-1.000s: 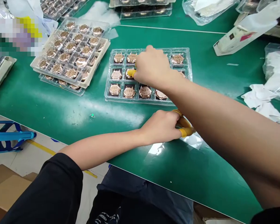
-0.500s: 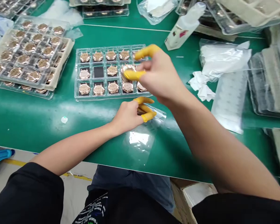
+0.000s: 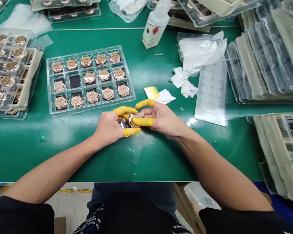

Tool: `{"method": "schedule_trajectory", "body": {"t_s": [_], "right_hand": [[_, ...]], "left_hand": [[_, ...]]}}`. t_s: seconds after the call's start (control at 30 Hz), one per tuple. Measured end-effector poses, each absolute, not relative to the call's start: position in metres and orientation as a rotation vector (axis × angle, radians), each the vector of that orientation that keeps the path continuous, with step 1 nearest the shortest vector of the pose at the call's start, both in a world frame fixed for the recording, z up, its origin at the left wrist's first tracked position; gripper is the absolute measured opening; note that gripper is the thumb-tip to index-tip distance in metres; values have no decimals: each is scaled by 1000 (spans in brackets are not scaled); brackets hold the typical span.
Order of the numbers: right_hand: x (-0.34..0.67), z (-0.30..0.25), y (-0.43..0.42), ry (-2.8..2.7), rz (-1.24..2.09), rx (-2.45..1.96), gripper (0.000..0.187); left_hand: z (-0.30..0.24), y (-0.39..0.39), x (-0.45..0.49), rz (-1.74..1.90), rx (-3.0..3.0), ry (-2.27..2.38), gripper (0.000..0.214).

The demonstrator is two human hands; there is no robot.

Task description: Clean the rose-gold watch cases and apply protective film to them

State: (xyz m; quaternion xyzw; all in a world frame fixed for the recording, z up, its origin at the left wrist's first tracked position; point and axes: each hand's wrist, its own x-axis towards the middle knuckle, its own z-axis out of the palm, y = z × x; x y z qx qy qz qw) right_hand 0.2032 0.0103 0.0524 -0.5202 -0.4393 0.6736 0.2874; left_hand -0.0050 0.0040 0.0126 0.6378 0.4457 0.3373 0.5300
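In front of me, both hands meet on a rose-gold watch head (image 3: 134, 120). My left hand (image 3: 112, 123) wears yellow finger cots and grips it from the left, with a bit of clear film (image 3: 123, 123) by its fingers. From the right, the cotted thumb of my right hand (image 3: 161, 119) lies across the watch's face, its fingers curled behind. Beyond the hands lies a clear plastic tray (image 3: 91, 106) of similar watch heads, backs up. One compartment in its middle row shows only black padding (image 3: 75, 82).
Stacked watch trays (image 3: 35, 74) stand at left. White wipes and a yellow piece (image 3: 151, 92) lie right of the tray. Further off are a white bottle (image 3: 155, 27), a bag of white wipes (image 3: 197, 53) and a bubbled plastic sheet (image 3: 211, 94). Empty-looking tray stacks (image 3: 254, 71) line the right.
My right hand has come down from over the tray to the watch head at my left hand. The whole view has shifted to the right.
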Motion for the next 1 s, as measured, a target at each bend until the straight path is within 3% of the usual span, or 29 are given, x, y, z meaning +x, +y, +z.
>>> {"method": "schedule_trajectory", "body": {"t_s": [0.07, 0.13, 0.23, 0.4, 0.47, 0.6, 0.73, 0.87, 1.0], "right_hand": [[223, 50, 15, -1384, 1496, -1499, 59], [247, 42, 22, -1546, 938, -1670, 44], [271, 26, 34, -1618, 418, -1827, 41], [280, 32, 38, -1664, 584, -2088, 13], [281, 48, 32, -1617, 614, -2166, 12], [261, 64, 12, -1726, 610, -1669, 13], [218, 42, -2, -2016, 424, -1068, 9], [203, 23, 0, -2006, 260, -1080, 12], [206, 23, 4, -2020, 325, -1067, 10]], "left_hand": [[14, 4, -4, 804, 1510, 1059, 55], [15, 4, -4, 819, 1490, 1064, 53], [14, 4, -3, 835, 1443, 1077, 55], [14, 7, -3, 849, 1387, 1086, 55], [15, 8, -3, 851, 1368, 1091, 56], [15, 9, -3, 851, 1356, 1100, 59], [12, 9, -2, 843, 1330, 1040, 57], [11, 9, -1, 846, 1282, 1018, 58], [11, 10, 0, 851, 1300, 1019, 58]]}}
